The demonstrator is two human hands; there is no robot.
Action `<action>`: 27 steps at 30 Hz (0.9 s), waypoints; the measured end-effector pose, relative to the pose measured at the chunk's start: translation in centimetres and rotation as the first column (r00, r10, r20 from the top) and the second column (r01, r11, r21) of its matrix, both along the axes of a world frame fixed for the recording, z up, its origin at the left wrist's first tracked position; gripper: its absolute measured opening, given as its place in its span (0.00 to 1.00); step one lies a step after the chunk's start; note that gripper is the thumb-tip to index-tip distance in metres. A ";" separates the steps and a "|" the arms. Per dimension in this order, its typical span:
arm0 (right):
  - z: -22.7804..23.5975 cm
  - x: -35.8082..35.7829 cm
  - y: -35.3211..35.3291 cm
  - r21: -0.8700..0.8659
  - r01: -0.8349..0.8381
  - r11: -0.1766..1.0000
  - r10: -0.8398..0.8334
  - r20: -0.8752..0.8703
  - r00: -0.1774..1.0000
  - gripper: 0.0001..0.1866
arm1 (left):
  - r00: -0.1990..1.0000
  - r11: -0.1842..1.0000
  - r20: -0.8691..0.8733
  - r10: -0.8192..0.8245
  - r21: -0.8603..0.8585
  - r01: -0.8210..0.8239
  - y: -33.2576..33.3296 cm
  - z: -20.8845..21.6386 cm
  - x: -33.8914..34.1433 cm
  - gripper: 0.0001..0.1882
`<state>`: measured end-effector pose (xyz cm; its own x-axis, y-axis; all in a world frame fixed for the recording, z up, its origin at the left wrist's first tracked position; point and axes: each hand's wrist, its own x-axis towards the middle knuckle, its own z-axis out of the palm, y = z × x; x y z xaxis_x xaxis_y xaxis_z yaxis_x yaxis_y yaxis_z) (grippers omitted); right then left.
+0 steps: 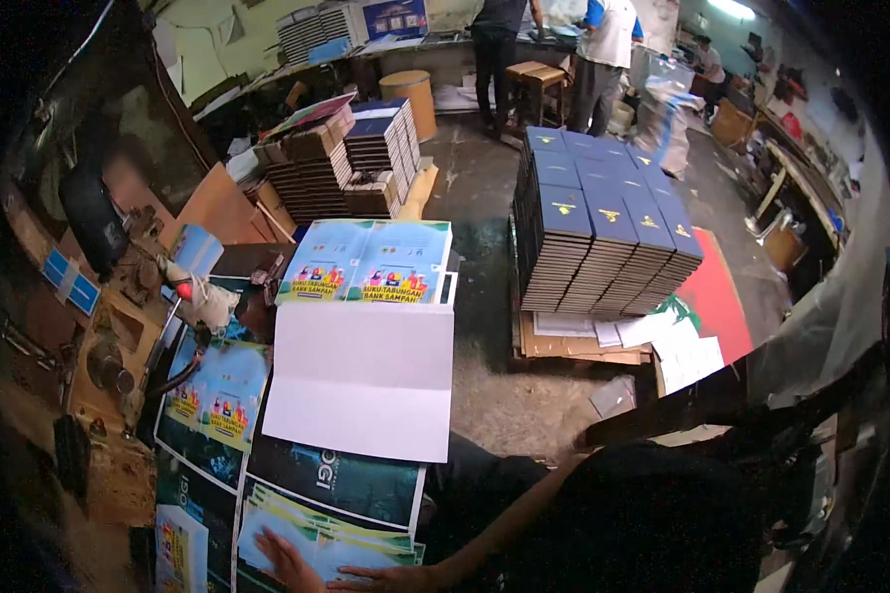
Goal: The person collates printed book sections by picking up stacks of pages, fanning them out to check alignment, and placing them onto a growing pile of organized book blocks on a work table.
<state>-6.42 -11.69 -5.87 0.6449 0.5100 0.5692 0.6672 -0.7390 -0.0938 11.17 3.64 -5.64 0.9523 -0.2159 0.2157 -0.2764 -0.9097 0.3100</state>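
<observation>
Your two hands at the lower edge, on a loose spread of printed covers (297, 522). Your left hand (285, 559) lies palm down, fingers straightened and slightly parted; your right hand (391, 577) lies beside it, fingers extended and partly cut off by the frame. Neither is seen gripping anything. The covers under them lie fanned and overlapping.

Writing: the cover stack (366, 259) farther forward carries bold yellow and dark lettering above and below colourful bin-like drawings, on pale blue and green. Pale letters mark the dark sheet (336, 484) between your hands and the blank sheet. The notebooks (603, 188) to your right show small gold emblems and lettering.

Materials and shapes: the blank sheet (356, 381) is smooth white paper with a faint crosswise crease, its far edge meeting the cover stack. The notebooks form a squared block with dark blue tops and layered brown sides. At your left stands a worn machine (109, 366) of wood and metal.

Edges and room: white borders outline the dark sheet. The machine crowds your left; to the right, a strip of worn floor (494, 395) separates the paper from the notebooks.
</observation>
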 end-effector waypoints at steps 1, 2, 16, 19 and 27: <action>0.2 -0.1 -0.2 -0.161 -0.051 0.986 0.030 -0.129 0.991 0.54 | 0.991 0.971 -0.122 -0.060 -0.237 0.029 0.4 -0.6 -1.8 0.37; 1.0 0.4 -0.9 -0.148 -0.080 0.986 0.062 -0.126 0.990 0.54 | 0.951 0.873 -0.282 -0.127 -0.486 -0.028 1.2 -1.6 -3.6 0.38; 5.8 8.1 -18.4 -0.079 0.700 0.710 -0.702 -0.162 0.694 0.32 | 0.998 0.987 0.049 -0.031 0.156 0.023 -6.1 2.4 -11.6 0.47; 5.6 9.0 -20.2 -0.039 0.605 0.795 -0.519 -0.558 0.647 0.31 | 0.991 0.981 0.131 -0.023 0.194 -0.003 -6.2 2.0 -11.8 0.46; 11.2 8.3 -17.8 -0.032 0.634 0.773 -0.576 -0.455 0.679 0.19 | 0.960 0.984 0.269 -0.078 0.177 0.030 -6.0 1.5 -11.9 0.40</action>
<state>1.86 -29.50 5.30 0.9720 -0.1290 0.1965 -0.0500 -0.9303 -0.3633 -0.71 -2.33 -4.16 0.8474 -0.3217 0.4225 -0.3795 -0.9234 0.0581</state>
